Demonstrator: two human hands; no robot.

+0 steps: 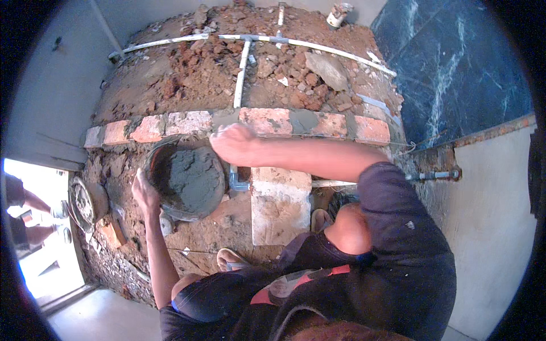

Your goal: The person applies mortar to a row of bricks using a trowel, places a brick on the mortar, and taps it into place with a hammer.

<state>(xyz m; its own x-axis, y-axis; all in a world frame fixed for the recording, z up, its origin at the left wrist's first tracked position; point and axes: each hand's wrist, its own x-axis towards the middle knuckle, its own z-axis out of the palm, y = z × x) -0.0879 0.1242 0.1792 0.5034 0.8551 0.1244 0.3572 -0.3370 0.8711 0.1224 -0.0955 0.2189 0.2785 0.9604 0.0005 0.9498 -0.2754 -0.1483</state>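
Observation:
A round, dark basin (220, 200) of wet grey mortar (192, 173) sits left of the middle, close in front of a row of bricks. My left hand (146, 192) grips its left rim, the fingers partly hidden against the side. At its upper right rim my right hand (233, 143) is closed, slightly smeared by motion, and its fingertips touch the edge. The right forearm crosses over a low brick course (266, 120), which has grey mortar in its joints. A pale, worn slab (280, 210) lies right of the basin, beside a grey pipe elbow (238, 183).
White pipes (318, 46) cross the rubble and soil (187, 68) behind the bricks. A second mortar-stained bucket (94, 203) stands at left near a bright doorway, where another person's legs (37, 219) show. A dark marbled panel (449, 68) covers the right wall. A white can (338, 17) lies far back.

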